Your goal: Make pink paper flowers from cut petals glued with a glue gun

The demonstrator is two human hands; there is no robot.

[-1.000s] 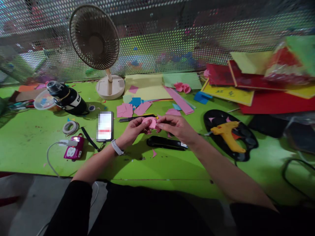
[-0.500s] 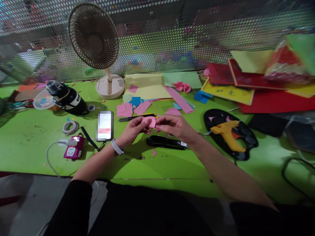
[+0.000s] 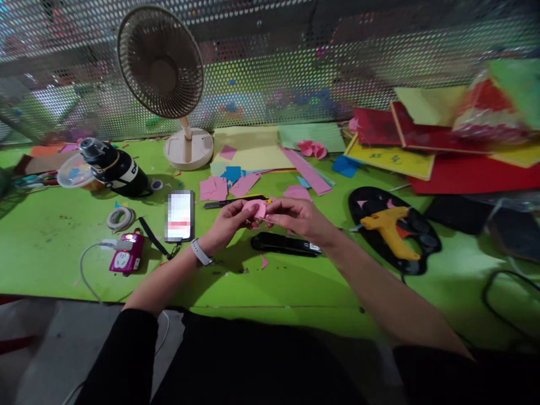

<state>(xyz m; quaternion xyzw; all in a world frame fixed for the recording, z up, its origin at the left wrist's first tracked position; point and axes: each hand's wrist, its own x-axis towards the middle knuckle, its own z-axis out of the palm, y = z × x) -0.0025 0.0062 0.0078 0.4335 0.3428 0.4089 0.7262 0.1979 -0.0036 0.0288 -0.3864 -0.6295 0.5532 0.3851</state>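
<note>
A rounded pink paper piece [image 3: 260,210] is held between my two hands above the green table. My left hand [image 3: 231,221], a pale band on its wrist, pinches the paper's left side between thumb and fingers. On the opposite side, my right hand [image 3: 296,216] has its fingertips closed on the paper's edge. Below them lies a black stapler [image 3: 286,244]. Just behind the hands is a utility knife [image 3: 228,202], partly covered by my left hand. Pink paper pieces [image 3: 214,188] and a blue paper piece [image 3: 233,174] lie further back.
To the right, a yellow glue gun [image 3: 392,229] rests on a black pad [image 3: 354,197]. On the left are a phone [image 3: 180,216], a tape roll [image 3: 120,218], a purple power adapter [image 3: 120,260] and a black bottle [image 3: 122,174]. A fan [image 3: 188,149] stands behind, near curled pink paper [image 3: 312,149].
My right fingertips have shifted slightly along the pink paper's edge, and the paper has turned a little. My left hand keeps its grip in nearly the same place.
</note>
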